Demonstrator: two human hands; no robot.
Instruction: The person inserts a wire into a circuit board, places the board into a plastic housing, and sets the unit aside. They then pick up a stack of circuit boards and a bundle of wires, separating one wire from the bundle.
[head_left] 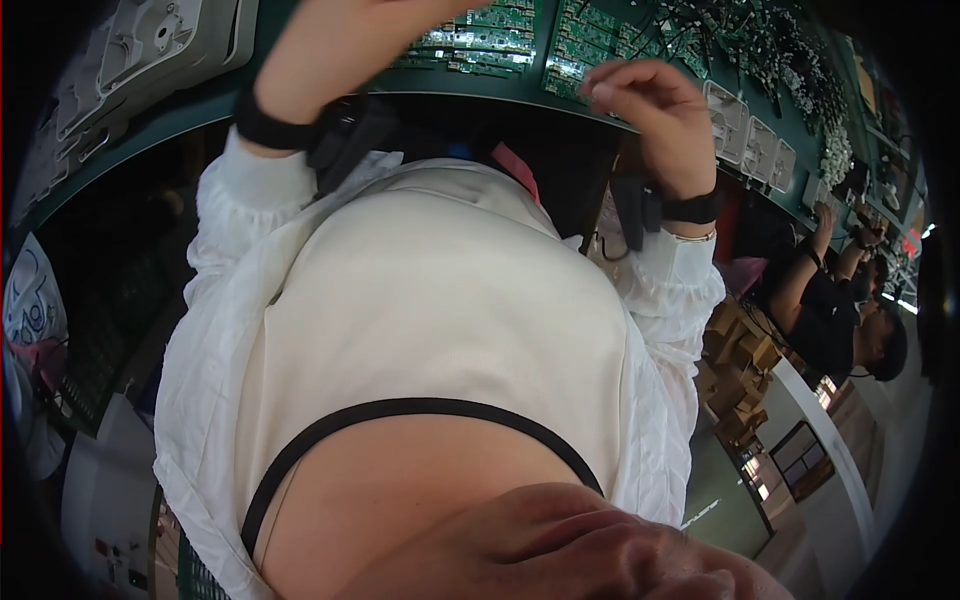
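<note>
My left hand (345,45) reaches across the table's near edge at the upper left. Its fingers run out of the top of the picture, so what they touch is hidden. Beside it lies a panel of green circuit boards (490,45). My right hand (655,115) is curled, with thumb and fingertips close together, over the near edge of a second group of green circuit boards (570,65). Anything between those fingertips is too small to make out. Both wrists wear black straps with dark boxes.
Pale plastic housings (165,45) are stacked on the green table at the far left. Smaller housings (745,125) stand right of my right hand, near a heap of dark cables with white connectors (790,75). Farther right are a co-worker (825,310) and cardboard boxes (740,370).
</note>
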